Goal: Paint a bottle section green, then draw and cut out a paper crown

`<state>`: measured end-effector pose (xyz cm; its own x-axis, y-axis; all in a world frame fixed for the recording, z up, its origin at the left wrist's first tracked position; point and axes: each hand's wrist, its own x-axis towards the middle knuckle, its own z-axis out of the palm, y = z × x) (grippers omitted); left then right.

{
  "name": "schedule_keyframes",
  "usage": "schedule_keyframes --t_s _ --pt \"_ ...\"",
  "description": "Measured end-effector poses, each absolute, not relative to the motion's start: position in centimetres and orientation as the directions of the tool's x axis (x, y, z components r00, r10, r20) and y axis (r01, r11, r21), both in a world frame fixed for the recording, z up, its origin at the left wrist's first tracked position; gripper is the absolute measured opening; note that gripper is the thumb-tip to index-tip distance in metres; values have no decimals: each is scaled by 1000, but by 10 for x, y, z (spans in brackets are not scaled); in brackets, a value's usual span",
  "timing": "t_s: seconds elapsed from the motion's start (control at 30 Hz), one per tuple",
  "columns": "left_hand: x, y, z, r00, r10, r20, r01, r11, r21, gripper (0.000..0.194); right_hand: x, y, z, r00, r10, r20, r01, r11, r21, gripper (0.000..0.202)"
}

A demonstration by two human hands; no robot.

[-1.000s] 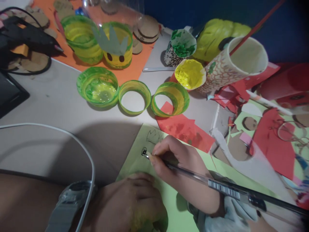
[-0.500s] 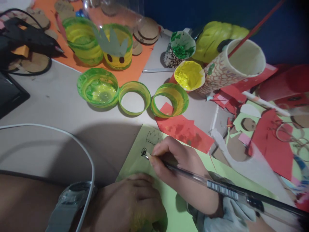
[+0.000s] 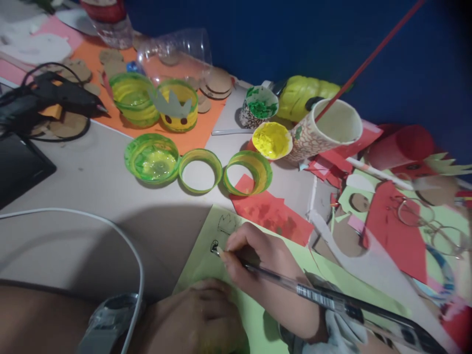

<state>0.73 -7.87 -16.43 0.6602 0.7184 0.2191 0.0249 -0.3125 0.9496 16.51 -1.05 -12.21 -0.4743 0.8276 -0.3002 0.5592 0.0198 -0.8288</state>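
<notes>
My right hand (image 3: pixel 273 280) is closed around a long pen (image 3: pixel 313 295) with a clear barrel, black parts and a barcode label. The pen's tip touches light green paper (image 3: pixel 193 260) beside a small, partly filled-in dark oval (image 3: pixel 214 247). Above that oval is an inked crown outline (image 3: pixel 225 223). Dark in shadow, my left hand (image 3: pixel 206 314) rests on the paper's lower left with its fingers curled under; what they hold, if anything, is hidden. A watch (image 3: pixel 110 319) is on the left wrist.
Behind the paper stand green-yellow painted rings (image 3: pixel 201 189) and a bowl (image 3: pixel 152 160). Cups of green paint (image 3: pixel 260 109) and yellow paint (image 3: pixel 272 140) adjoin a tall cup (image 3: pixel 328 132). A glue gun (image 3: pixel 70 93), white cable (image 3: pixel 121 236), paper scraps and glasses (image 3: pixel 416 211) lie around.
The camera view has tilted up, so everything sits lower in the picture and more of the back shows. The pen tip has shifted slightly down along the oval. Both hands keep their pose.
</notes>
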Motion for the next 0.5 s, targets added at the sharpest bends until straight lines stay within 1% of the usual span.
schedule_keyframes --t_s 0.13,0.27,0.4,0.5 --pt "-4 -72 -151 692 698 186 33 -288 957 25 166 -11 -123 -485 826 -288 553 34 -833 14" --pt "-5 -73 -147 682 723 110 90 -233 968 28 165 -11 -124 -468 840 -276 565 44 -824 15" --pt "1 -76 -154 652 758 31 153 -171 973 42 165 -10 -125 -481 829 -287 557 36 -830 15" --pt "6 -79 -162 649 761 12 162 -154 975 57 165 -10 -126 -456 849 -266 559 41 -828 14"
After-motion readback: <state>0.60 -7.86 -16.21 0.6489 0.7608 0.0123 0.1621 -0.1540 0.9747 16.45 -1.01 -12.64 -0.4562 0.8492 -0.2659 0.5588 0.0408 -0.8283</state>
